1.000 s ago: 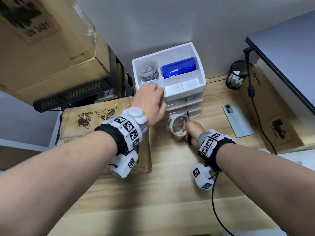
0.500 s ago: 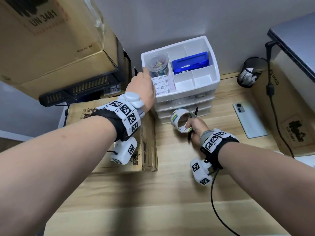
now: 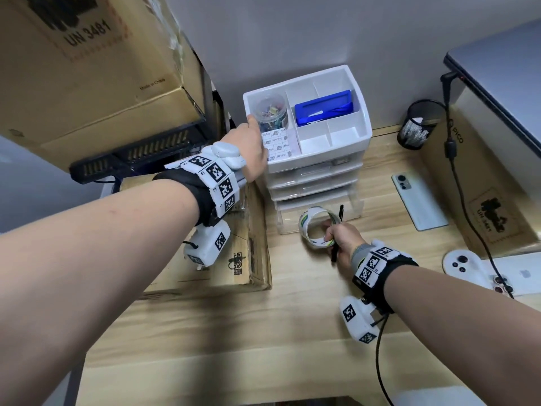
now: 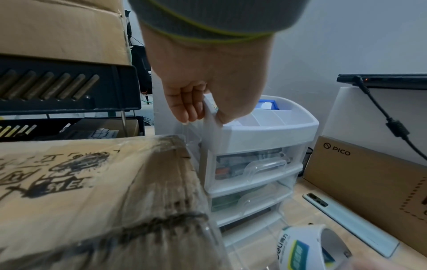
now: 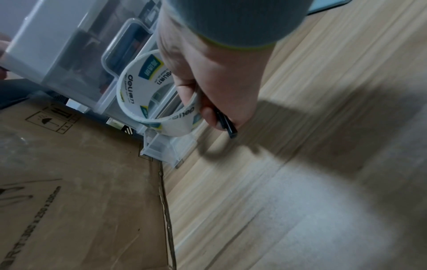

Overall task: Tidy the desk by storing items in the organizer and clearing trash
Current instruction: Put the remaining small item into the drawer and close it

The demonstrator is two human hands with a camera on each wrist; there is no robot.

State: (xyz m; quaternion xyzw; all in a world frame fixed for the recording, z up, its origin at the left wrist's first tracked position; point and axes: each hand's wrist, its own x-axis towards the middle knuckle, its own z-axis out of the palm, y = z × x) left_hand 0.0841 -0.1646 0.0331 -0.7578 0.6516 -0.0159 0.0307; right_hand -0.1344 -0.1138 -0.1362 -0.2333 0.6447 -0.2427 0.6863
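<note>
A white organizer [image 3: 322,158] with an open top tray and three clear drawers stands against the wall; its bottom drawer [image 3: 352,205] is pulled out. My left hand [image 3: 253,148] grips the tray's front-left rim [image 4: 213,126], fingers outside and thumb inside. The tray holds a clear jar of clips [image 3: 270,108], a blue box [image 3: 322,109] and sticky notes [image 3: 278,142]. My right hand [image 3: 341,237] holds a white tape roll [image 3: 310,227] [image 5: 138,91] together with a black pen [image 3: 340,210] [image 5: 227,126], just above the desk in front of the open drawer.
A flat cardboard box [image 3: 205,273] lies left of the organizer, under a black rack [image 3: 140,153] bearing a big carton. To the right are a phone [image 3: 418,200], a mesh cup [image 3: 418,124], a PICO box [image 3: 483,206] under a laptop [image 3: 503,77], a cable and a white controller [image 3: 462,265].
My left hand has slid from the tray's front compartment to its front-left rim and taken hold there. The right hand still holds the tape and pen by the bottom drawer.
</note>
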